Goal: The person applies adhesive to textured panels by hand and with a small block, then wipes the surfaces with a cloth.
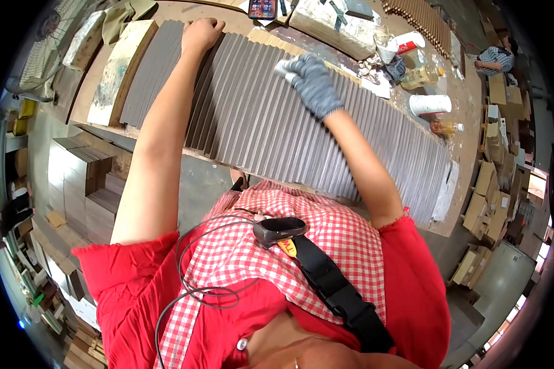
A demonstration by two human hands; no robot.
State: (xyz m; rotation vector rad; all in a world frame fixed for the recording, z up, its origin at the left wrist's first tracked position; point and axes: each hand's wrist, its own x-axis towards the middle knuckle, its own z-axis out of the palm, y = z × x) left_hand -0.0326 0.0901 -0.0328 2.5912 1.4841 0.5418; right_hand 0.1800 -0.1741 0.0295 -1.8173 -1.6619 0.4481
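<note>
Long rows of grey strips (252, 104) lie side by side across the workbench, ridged over most of their width. Flatter grey strips (151, 71) lie at the left end, a dark gap dividing them from the ridged ones. My bare left hand (201, 35) is at the far end of the strips by this gap, its fingers curled over their ends. In a grey knitted glove, my right hand (314, 85) is closed over the ridged strips near their far edge. Something white shows at its fingertips; whether it is a cloth or part of the glove I cannot tell.
A paint-stained wooden block (122, 74) borders the strips on the left. Along the far side are a phone (263, 8), a white block (335, 27), bottles (421, 77) and a white cup (429, 104). Stacked boards (74, 172) stand at left; another person (497, 59) is far right.
</note>
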